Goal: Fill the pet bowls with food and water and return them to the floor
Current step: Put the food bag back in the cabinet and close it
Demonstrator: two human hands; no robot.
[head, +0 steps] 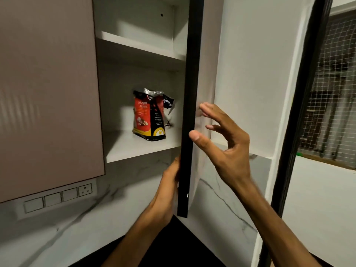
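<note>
Lower centre, the left hand (169,176) grips the cabinet door (189,112) edge; the right hand (223,139), fingers spread and empty, hovers beside it. Mid-frame, beyond, the pet food bag (147,116) stands on the shelf (134,146). Swing wide, then reach.

Dim indoor light, soft blur (edges bowed by wide-angle lens).

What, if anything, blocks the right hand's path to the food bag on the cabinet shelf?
The open cabinet door does. Seen edge-on, it stands between the right hand, spread open on its right, and the food bag on the lower shelf. The left hand grips the door's lower edge.
</note>
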